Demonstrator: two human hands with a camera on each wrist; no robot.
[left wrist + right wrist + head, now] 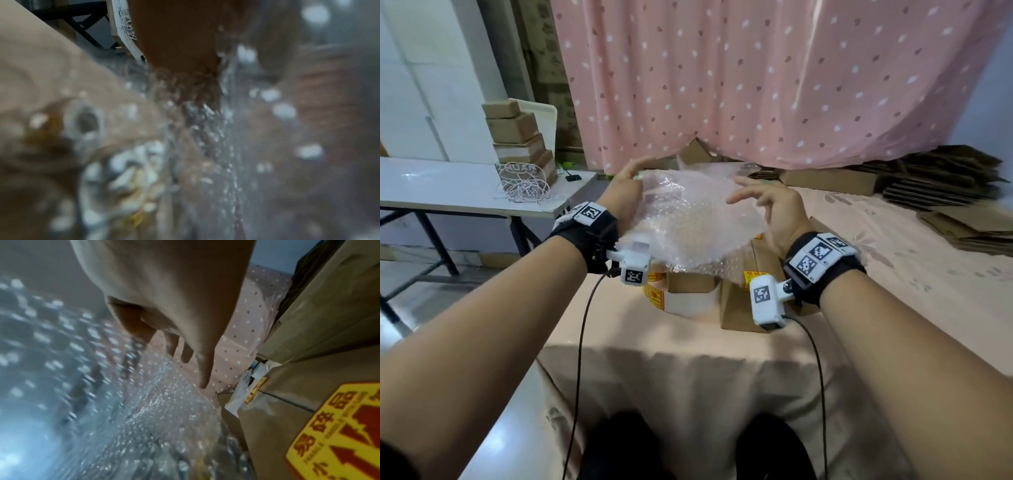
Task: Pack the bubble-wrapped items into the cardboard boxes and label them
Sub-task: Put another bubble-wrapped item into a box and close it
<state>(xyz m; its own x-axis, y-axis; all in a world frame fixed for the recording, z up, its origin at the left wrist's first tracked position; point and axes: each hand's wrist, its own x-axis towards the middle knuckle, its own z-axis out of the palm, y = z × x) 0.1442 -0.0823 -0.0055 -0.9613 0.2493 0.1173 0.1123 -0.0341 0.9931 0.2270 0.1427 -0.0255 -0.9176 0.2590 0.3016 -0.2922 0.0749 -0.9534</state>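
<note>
Clear crinkled bubble-wrap bundle (685, 219) held by left hand (625, 192); right hand (774, 209) loose-fingered beside; packing step; next, probably lowering into brown cardboard box (739, 305).

The bubble wrap (688, 219) hid most of the boxes (743, 301) beneath it and the left hand's (625, 192) palm and fingers. The left wrist view was badly blurred, so that hand's grip could not be told. The label (339, 431) was cut off by the right wrist view's edge.
</note>
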